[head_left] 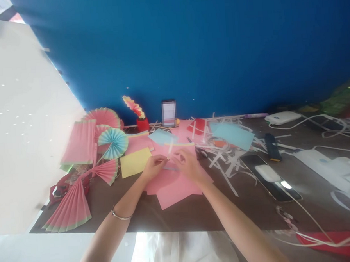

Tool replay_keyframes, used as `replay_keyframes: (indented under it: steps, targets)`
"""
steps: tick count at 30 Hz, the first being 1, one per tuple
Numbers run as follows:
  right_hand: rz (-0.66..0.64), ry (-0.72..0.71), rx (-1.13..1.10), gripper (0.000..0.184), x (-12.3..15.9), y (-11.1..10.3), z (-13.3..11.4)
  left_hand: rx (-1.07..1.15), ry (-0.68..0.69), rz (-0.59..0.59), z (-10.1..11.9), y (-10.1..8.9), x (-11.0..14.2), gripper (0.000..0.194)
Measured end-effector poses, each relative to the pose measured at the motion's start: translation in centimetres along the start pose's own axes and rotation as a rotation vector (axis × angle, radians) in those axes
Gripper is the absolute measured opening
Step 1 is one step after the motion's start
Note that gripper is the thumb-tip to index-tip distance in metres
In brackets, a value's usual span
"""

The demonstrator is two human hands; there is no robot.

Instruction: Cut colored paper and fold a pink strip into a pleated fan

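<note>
Over a stack of pink paper (178, 189) my two hands meet close together. My left hand (155, 166) comes in from the left, its thumb and fingers pinched at the lower end of a thin white strip (170, 147). Facing it, my right hand (188, 165) has its fingertips curled together beside the same strip; blur hides just what they pinch. Under the fingers shows a pale blue edge (171, 168) on the pink paper. Left of my left hand lies a yellow sheet (135, 163). A light blue sheet (162, 136) lies behind the hands.
Pleated pink fans (69, 209) and a blue paper rosette (114, 143) fill the left. A red pot (142, 124) and an upright phone (169, 113) stand at the blue wall. White paper scraps (229, 161), a phone (271, 180) and cables lie right.
</note>
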State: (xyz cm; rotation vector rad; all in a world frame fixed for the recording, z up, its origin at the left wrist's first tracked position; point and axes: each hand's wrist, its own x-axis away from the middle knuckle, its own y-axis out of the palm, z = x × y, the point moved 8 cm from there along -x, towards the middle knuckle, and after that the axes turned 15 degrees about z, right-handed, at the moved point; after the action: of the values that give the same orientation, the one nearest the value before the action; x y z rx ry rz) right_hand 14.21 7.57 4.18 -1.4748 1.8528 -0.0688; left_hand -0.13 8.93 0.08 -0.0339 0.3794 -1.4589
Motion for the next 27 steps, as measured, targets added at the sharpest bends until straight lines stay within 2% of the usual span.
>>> replay_keyframes:
  steps: [2, 4, 7, 10, 19, 27]
  targets:
    - [-0.087, -0.162, 0.036, 0.019, 0.4, 0.4, -1.4, -0.015, 0.046, 0.011, 0.2, -0.1, 0.1, 0.02]
    - [-0.138, -0.247, 0.064, 0.024, 0.7, 0.8, -2.0, -0.043, 0.136, 0.012, 0.8, -0.1, 0.3, 0.018]
    - [-0.167, -0.285, 0.103, 0.027, 0.7, 1.0, -2.2, -0.086, 0.275, 0.017, 1.7, -0.1, 0.6, 0.016]
    - [-0.202, -0.319, 0.132, 0.025, 0.8, 1.2, -2.4, -0.122, 0.353, 0.014, 2.1, 0.0, 0.8, 0.016]
    - [-0.245, -0.365, 0.187, 0.026, 1.1, 1.6, -2.6, -0.195, 0.464, -0.002, 3.1, 0.1, 1.1, 0.018]
    - [-0.256, -0.419, 0.198, 0.025, 1.3, 1.8, -2.6, -0.277, 0.43, -0.034, 2.8, 0.3, 1.0, 0.019]
